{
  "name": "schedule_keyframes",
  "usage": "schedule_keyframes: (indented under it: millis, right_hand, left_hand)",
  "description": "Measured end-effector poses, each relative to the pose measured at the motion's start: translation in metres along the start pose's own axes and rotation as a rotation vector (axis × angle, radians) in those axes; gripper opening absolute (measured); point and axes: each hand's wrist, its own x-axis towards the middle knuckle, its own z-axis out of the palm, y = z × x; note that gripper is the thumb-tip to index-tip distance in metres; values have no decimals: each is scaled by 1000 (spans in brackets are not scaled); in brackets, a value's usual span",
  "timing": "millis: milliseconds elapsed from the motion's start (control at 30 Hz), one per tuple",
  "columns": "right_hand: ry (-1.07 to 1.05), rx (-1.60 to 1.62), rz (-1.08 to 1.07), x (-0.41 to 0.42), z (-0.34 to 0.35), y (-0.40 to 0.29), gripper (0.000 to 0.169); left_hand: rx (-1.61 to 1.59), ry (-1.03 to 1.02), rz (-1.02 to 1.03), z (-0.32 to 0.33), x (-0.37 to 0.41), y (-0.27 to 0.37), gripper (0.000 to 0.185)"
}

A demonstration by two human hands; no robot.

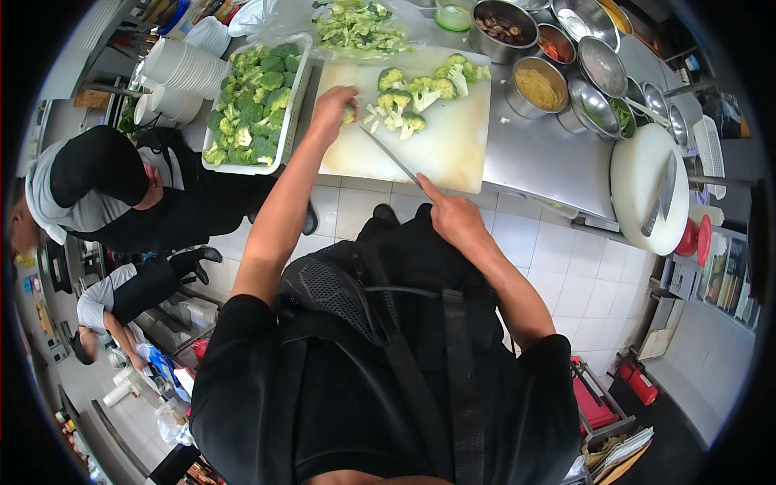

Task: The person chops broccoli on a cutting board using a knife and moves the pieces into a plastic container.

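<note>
My left hand (335,112) is over the left part of a white cutting board (448,157), its fingers closed around a small broccoli piece (348,114). A knife (391,153) is in my right hand (454,219), at the board's near edge, with the index finger extended along it and the blade pointing up-left towards my left hand. Cut broccoli florets (418,91) and pale stem bits (388,119) lie on the middle and far right of the board. Left of the board, a white plastic basket (293,115) is heaped with broccoli florets (251,103).
Broccoli trimmings (361,30) lie in a clear plastic bag beyond the board. Steel bowls, including one of yellow strips (538,88), crowd the right. A cleaver (661,194) rests on a round white board (630,163). Stacked white tubs (188,66) and a co-worker (121,182) are at left.
</note>
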Motion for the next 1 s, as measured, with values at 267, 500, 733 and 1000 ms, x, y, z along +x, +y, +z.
schedule_keyframes:
  millis: [267,500,733,1000]
  right_hand:
    - [-36,185,23,36,13,-2,60]
    - [114,150,133,2,6,22,58]
    - [17,-43,46,-12,-13,-15,63]
    - [73,-142,-50,-6,4,-26,71]
  left_hand:
    - [1019,-62,469,62,-2,2,41]
    - [500,246,250,8,-39,-18,32]
    - [734,484,580,12,-70,-45,33]
    - [867,547,697,23,-81,-54,31]
